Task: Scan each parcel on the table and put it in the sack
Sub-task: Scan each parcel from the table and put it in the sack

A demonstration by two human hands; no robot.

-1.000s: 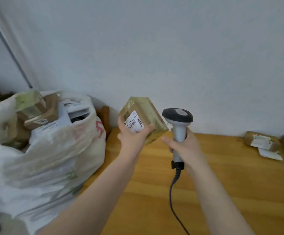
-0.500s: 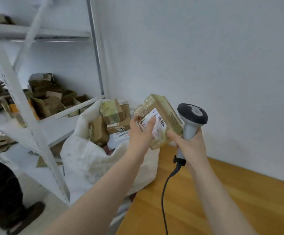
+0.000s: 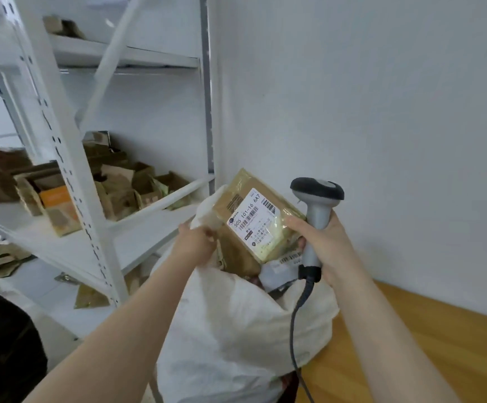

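Note:
A brown taped parcel (image 3: 254,219) with a white barcode label hangs tilted just above the mouth of the white sack (image 3: 236,330). My right hand (image 3: 326,245) grips the grey barcode scanner (image 3: 318,193) by its handle, and its thumb and fingertips also pinch the parcel's right edge. My left hand (image 3: 193,242) grips the sack's far rim and holds it up. Other parcels (image 3: 236,257) show inside the sack under the held one.
The wooden table (image 3: 411,344) lies at the lower right, with the sack against its left end. The scanner's cable (image 3: 294,330) hangs down over the sack. A white metal shelf rack (image 3: 70,175) with several cardboard boxes stands to the left. A bare wall is behind.
My left hand let go of the parcel and took hold of the sack's rim. The parcel passed to my right hand beside the scanner. My view swung left toward the sack and shelves.

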